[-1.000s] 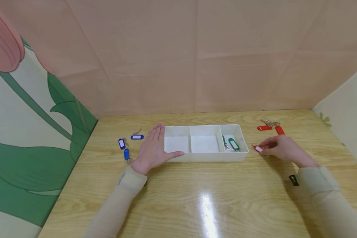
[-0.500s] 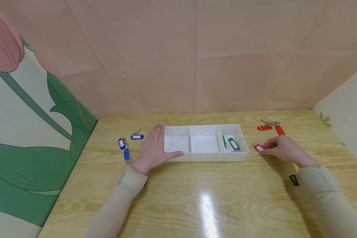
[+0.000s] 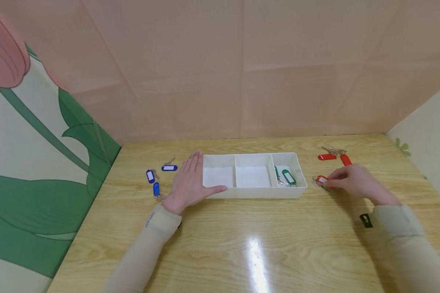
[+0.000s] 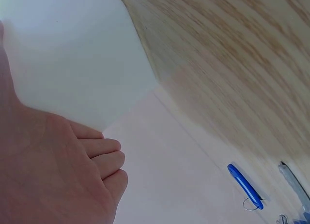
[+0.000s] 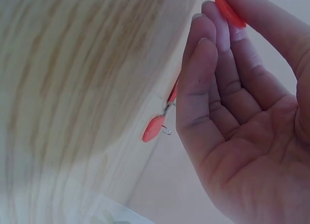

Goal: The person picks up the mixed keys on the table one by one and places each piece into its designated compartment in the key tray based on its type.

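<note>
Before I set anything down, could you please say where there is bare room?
The wide stretch of table before the white tray, between the sleeves, is bare; so is the middle compartment. Left of the tray is crowded by the left hand and blue tags, right by the right hand and red tags.

Beige sleeves [image 3: 141, 258] end in cuffs [image 3: 397, 221], dark lettering [image 3: 150, 219] marking the left.

A long white tray [image 3: 256, 193] with three compartments is sitting open-side up on the desk [image 3: 212, 248], its left end touching the left hand [image 3: 188, 183]. Near its right end, the right hand [image 3: 357, 185] is pinching a red, white-labelled key tag [image 3: 323, 179].
</note>
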Available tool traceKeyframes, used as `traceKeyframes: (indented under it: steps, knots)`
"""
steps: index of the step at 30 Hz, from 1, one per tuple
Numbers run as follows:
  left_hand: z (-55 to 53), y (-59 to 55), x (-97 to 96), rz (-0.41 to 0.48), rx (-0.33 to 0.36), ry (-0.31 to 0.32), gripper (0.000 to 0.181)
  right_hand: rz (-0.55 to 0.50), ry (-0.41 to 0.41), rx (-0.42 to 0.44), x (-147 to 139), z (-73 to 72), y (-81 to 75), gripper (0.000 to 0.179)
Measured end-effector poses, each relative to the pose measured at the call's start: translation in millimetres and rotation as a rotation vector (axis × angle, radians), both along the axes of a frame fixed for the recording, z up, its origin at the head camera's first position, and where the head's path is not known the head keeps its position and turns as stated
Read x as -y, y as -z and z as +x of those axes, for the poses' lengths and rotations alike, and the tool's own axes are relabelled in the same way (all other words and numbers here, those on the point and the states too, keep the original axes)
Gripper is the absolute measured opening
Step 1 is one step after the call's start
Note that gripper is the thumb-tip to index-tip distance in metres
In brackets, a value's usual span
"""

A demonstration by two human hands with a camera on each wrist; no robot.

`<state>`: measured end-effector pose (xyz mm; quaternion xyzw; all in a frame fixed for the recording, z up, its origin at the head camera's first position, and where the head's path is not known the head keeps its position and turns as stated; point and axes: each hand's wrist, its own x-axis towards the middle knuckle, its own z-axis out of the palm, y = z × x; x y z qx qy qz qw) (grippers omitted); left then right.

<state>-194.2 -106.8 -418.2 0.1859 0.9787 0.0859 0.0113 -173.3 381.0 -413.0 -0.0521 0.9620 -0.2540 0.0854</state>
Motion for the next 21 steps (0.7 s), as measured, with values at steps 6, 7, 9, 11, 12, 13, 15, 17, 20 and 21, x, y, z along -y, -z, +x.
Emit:
traceKeyframes:
  steps: [6,7,9,11,12,13,15,17,20,21]
  knots:
    - [0.3,0.4,-0.2,-0.001,0.000,-0.002,0.136,-0.007,0.055,0.019,-3.3,3.0,-6.4,0.045]
    - [0.3,0.4,-0.1,0.000,0.000,-0.002,0.136,-0.012,0.068,0.022,-3.7,3.5,-7.0,0.049]
    - [0.6,0.3,0.1,0.002,-0.001,-0.001,0.136,-0.018,0.087,0.019,-4.1,4.4,-7.8,0.054]
    - [0.5,-0.3,0.1,0.002,0.002,-0.002,0.136,-0.019,0.104,0.008,-5.0,4.9,-8.3,0.058]
    - [0.4,-0.6,0.1,0.002,0.003,-0.001,0.135,-0.018,0.106,-0.001,-5.4,4.9,-8.3,0.057]
    - [0.5,-0.8,0.1,0.001,0.005,-0.001,0.135,-0.019,0.107,-0.009,-5.7,5.0,-8.3,0.057]
    - [0.5,-1.0,0.0,0.001,0.009,-0.002,0.135,-0.020,0.106,-0.022,-6.8,5.0,-8.2,0.055]
    - [0.6,-1.0,-0.1,0.004,0.008,-0.001,0.135,-0.025,0.104,-0.033,-8.1,5.4,-8.1,0.053]
    - [0.7,-0.8,-0.1,0.006,0.006,-0.001,0.135,-0.036,0.109,-0.049,-10.3,6.8,-8.2,0.051]
    - [0.7,-0.7,-0.1,0.007,0.005,-0.001,0.135,-0.043,0.111,-0.050,-10.9,7.3,-8.4,0.050]
